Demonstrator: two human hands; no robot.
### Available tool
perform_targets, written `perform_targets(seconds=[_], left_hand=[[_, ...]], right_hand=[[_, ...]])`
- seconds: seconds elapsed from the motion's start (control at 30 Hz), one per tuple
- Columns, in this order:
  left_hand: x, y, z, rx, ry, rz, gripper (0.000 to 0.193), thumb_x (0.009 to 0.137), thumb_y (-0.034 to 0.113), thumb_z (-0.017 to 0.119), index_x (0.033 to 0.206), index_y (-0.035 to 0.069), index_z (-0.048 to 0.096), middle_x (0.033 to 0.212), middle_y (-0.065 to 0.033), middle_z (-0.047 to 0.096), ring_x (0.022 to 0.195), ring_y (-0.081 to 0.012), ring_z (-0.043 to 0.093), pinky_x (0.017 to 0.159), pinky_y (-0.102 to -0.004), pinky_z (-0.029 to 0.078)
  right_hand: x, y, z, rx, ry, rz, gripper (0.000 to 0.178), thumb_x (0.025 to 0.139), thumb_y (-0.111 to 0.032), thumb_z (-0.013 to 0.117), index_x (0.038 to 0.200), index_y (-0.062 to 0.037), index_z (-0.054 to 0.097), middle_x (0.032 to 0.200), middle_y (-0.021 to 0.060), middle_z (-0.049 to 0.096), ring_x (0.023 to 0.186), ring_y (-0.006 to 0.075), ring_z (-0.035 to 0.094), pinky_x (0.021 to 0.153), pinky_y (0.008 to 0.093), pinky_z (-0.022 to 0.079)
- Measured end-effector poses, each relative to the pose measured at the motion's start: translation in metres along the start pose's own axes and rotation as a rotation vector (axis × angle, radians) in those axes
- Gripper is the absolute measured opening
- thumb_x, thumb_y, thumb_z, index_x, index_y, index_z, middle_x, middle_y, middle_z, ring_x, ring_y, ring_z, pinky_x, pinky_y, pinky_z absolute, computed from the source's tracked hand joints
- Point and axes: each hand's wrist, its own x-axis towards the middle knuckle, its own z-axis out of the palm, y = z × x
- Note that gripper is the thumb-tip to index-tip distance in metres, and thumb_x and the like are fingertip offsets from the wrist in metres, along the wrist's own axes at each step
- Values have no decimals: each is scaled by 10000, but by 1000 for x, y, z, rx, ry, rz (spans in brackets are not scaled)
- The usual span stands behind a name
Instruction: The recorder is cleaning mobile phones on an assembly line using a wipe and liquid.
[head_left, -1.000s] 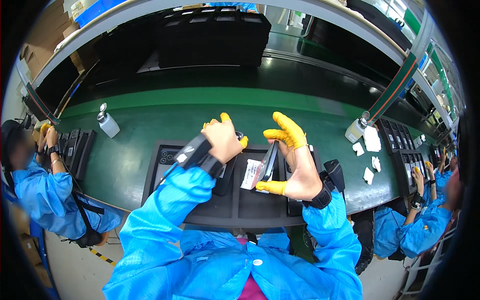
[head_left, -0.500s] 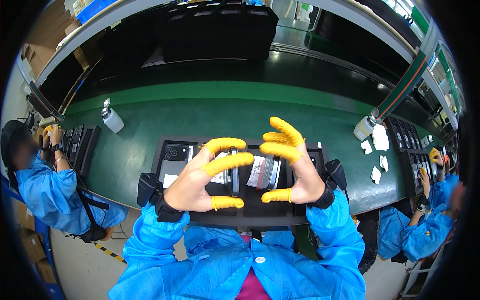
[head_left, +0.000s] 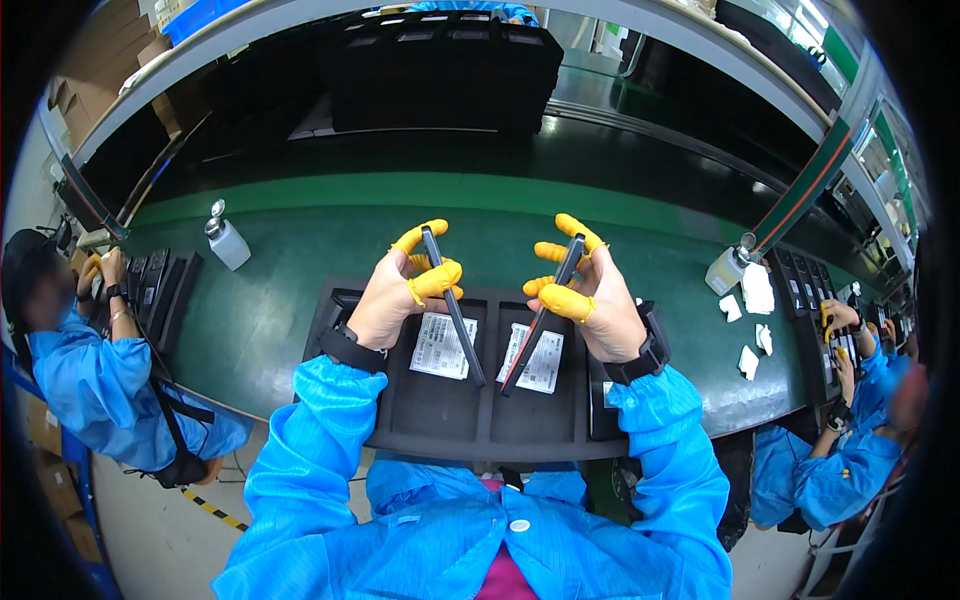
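My left hand [head_left: 400,290], in yellow finger cots, pinches a dark smartphone [head_left: 455,308] near its far end. In my right hand [head_left: 592,295], also with yellow finger cots, another dark smartphone [head_left: 541,320] is gripped the same way. Both phones are on edge, their near ends leaning toward each other above a black compartment tray [head_left: 430,413]. White printed labels lie in the two middle compartments, the left label [head_left: 443,347] and the right label [head_left: 546,358]. My wrists and sleeves hide much of the outer compartments.
White pump bottles stand at left [head_left: 228,243] and right [head_left: 728,268] on the green table [head_left: 280,270]. Crumpled white wipes [head_left: 757,290] lie at right. Co-workers in blue sit on both sides beside black trays [head_left: 177,300]. Dark stacked trays [head_left: 440,80] are at the back.
Both hands have moved away from me and turned, tilting the phones from nearly upright to slanting with their near ends inward. The labels in the middle compartments now show more fully.
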Motion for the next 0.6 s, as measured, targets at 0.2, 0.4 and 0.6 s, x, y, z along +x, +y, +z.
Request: perform_targets(seconds=[0.2, 0.4, 0.6], left_hand=[[-2, -16, 4, -69, 45, -14, 738, 863, 395, 738, 1444, 112, 381, 1115, -119, 588, 964, -278, 690, 842, -445, 583], [-3, -17, 5, -172, 78, -54, 638, 931, 423, 633, 1439, 131, 380, 1097, -108, 618, 965, -284, 701, 839, -489, 578], [1, -30, -8, -611, 68, -77, 643, 926, 517, 617, 1338, 48, 463, 1130, -234, 613, 1033, -377, 671, 884, -526, 580]], right_hand=[[-2, 17, -4, 31, 43, 39, 952, 708, -141, 876, 1486, -121, 328, 1345, 218, 408, 1180, 318, 521, 928, 417, 534], [-3, 23, -10, 6, 92, 28, 849, 828, -134, 752, 1511, -107, 247, 1348, 237, 421, 1013, 320, 659, 887, 458, 582], [3, 32, -30, 459, 123, 115, 613, 879, -278, 744, 1378, -100, 434, 1250, 208, 490, 1061, 365, 620, 902, 538, 556]])
